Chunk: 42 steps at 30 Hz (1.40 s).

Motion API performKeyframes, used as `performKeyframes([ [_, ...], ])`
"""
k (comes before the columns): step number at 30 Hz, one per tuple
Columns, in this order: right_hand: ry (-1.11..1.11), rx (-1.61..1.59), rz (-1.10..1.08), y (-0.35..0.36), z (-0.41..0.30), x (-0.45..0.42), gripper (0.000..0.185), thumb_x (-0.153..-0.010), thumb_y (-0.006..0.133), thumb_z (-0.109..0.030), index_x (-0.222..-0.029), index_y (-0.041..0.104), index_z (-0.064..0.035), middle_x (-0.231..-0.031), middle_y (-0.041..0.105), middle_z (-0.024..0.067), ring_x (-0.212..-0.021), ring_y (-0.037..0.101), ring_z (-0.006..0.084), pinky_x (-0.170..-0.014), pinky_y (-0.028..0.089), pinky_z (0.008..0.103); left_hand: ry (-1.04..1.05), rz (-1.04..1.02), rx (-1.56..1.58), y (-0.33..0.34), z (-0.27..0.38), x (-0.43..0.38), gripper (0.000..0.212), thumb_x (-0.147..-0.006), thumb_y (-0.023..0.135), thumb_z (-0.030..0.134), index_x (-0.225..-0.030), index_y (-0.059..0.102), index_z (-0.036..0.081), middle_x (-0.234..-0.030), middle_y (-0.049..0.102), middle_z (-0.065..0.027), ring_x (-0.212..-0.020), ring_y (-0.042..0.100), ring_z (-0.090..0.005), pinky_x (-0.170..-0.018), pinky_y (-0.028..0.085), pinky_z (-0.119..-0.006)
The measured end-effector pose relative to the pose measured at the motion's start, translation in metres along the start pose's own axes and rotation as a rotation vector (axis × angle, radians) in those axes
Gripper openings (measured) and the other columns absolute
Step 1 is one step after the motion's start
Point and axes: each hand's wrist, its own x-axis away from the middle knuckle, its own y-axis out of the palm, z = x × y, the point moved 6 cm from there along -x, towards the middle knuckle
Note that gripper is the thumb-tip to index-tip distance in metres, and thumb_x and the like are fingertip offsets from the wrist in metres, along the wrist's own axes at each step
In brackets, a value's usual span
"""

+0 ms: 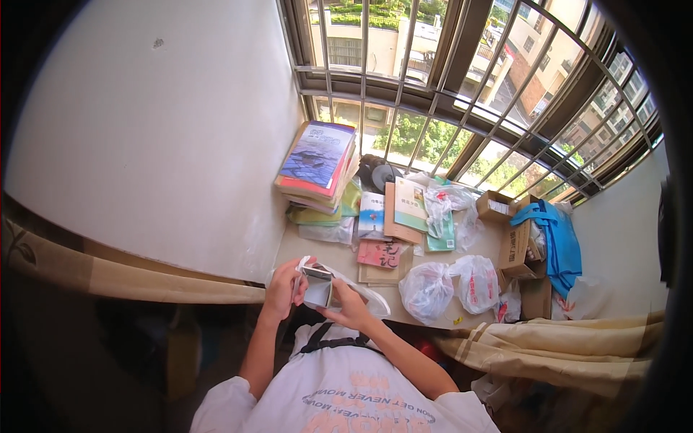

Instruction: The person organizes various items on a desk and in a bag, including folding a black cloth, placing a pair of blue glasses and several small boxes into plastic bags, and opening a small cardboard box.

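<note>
Close to my body, at the near edge of the window ledge, a small open box (318, 288) with a pale inside is tilted toward me. My right hand (346, 304) grips it from the right, thumb on its rim. On the other side, my left hand (286, 287) pinches the edge of a translucent white plastic bag (373, 299), its fingers beside the box's left wall. The bag spreads behind the box and out to the right, under my right hand. Whether the box's base rests inside the bag I cannot tell.
A tall stack of books (316, 157) stands by the left wall. Thinner books (409, 205) and a red notebook (379, 254) lie mid-ledge. Knotted plastic bags (426, 292), cardboard boxes (517, 249) and a blue cloth bag (563, 249) are on the right. Window bars (400, 89) rise behind.
</note>
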Motion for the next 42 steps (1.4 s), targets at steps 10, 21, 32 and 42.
performKeyframes([
  [10, 0.013, 0.406, -0.242, 0.004, 0.009, 0.005, 0.084, -0.078, 0.069, -0.046, -0.144, 0.035, -0.0060, -0.122, 0.054, 0.0194, -0.110, 0.054, 0.0381, -0.096, 0.043, 0.0433, 0.023, -0.082, -0.092, 0.014, 0.004, 0.001, 0.048, -0.088, 0.037, 0.014, -0.129, 0.049, -0.006, -0.058, 0.046, -0.0019, -0.040, 0.041, -0.0100, -0.039, 0.036, -0.024],
  [21, -0.102, 0.147, 0.190, -0.060, 0.011, 0.061, 0.031, -0.083, 0.072, -0.026, -0.104, 0.064, -0.0037, -0.115, 0.062, 0.0148, -0.103, 0.060, 0.0309, -0.088, 0.048, 0.0400, -0.065, 0.068, -0.002, -0.013, -0.006, -0.006, 0.046, -0.086, 0.039, 0.013, -0.129, 0.050, -0.001, -0.058, 0.043, -0.0003, -0.040, 0.036, -0.0083, -0.040, 0.033, -0.025],
  [32, 1.049, 0.401, 0.760, -0.166, 0.289, 0.286, 0.060, -0.071, 0.076, -0.025, -0.120, 0.053, 0.0000, -0.117, 0.058, 0.0211, -0.110, 0.056, 0.0358, -0.092, 0.044, 0.0422, 0.073, 0.308, -0.146, -0.108, -0.087, -0.059, 0.035, -0.088, 0.044, 0.007, -0.121, 0.054, -0.001, -0.061, 0.043, 0.0002, -0.051, 0.046, -0.0106, -0.053, 0.045, -0.026],
  [42, 0.701, 0.710, 0.628, -0.214, 0.323, 0.191, 0.081, -0.065, 0.081, -0.019, -0.133, 0.041, -0.0023, -0.135, 0.045, 0.0237, -0.127, 0.042, 0.0396, -0.104, 0.037, 0.0443, 0.085, 0.462, -0.246, -0.107, -0.089, -0.043, 0.038, -0.086, 0.050, 0.009, -0.121, 0.055, -0.004, -0.068, 0.049, -0.0006, -0.063, 0.053, -0.0108, -0.067, 0.045, -0.025],
])
